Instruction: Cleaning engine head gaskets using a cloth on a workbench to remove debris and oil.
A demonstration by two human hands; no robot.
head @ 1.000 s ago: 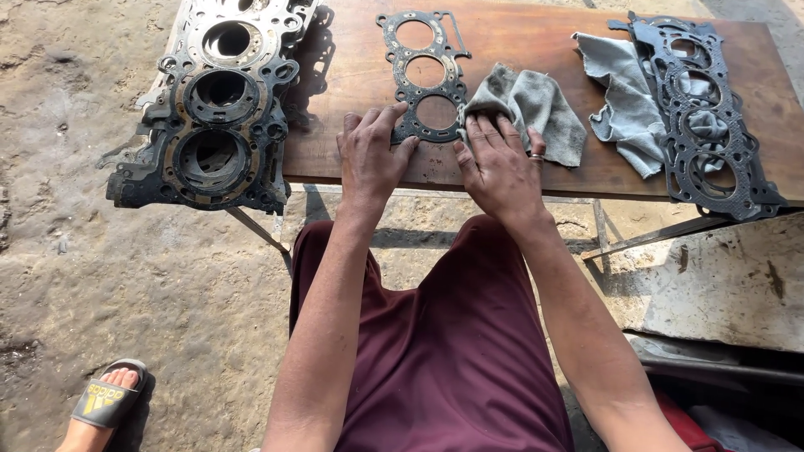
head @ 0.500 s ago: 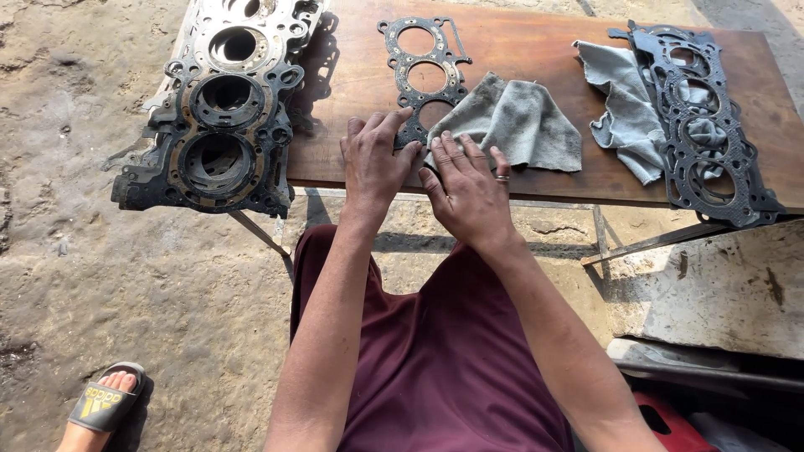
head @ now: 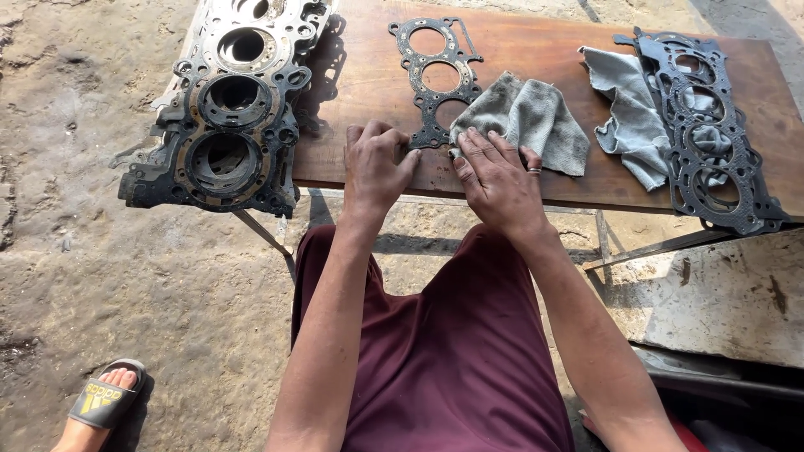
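My right hand (head: 496, 177) has slid in toward the near end of the small head gasket (head: 437, 79), dragging the grey rag (head: 526, 117) with it, so the cloth now covers the gasket's lowest bore where a second ago it lay off to the side; I judge the wiping has moved onto this end of the part. The right hand lies flat, fingers spread, pressing the rag down rather than gripping it. My left hand (head: 375, 166) rests open with loosely curled fingers, its tips touching the gasket's near edge as if to steady it. The gasket lies flat on the wooden table (head: 536, 54), thin, dark, grimy, with three round bores. A second rag (head: 630, 117) and larger gasket (head: 708, 134) sit right; an engine block (head: 226, 117) overhangs left.
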